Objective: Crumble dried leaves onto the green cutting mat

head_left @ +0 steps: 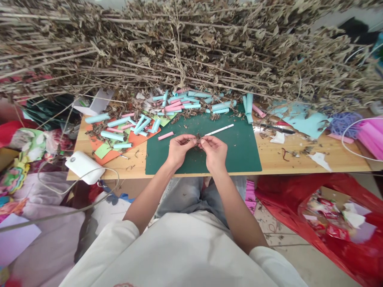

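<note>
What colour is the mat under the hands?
The mat is dark green; the head view shows it.

A small, brown dried leaf (198,138), crumpled and ragged, is pinched between the fingertips of the left hand (178,151) and right hand (216,153).

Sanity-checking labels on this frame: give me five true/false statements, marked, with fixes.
1. The left hand and right hand pinch dried plant bits over the green mat. True.
2. The white stick lies on the orange paper. False: the white stick is on the green mat.
3. A red plastic bag is below the tabletop, at right. True.
4. Every paper tube is blue. False: pink tubes show too.
5. The white device sits at far right. False: the white device is at left.
</note>
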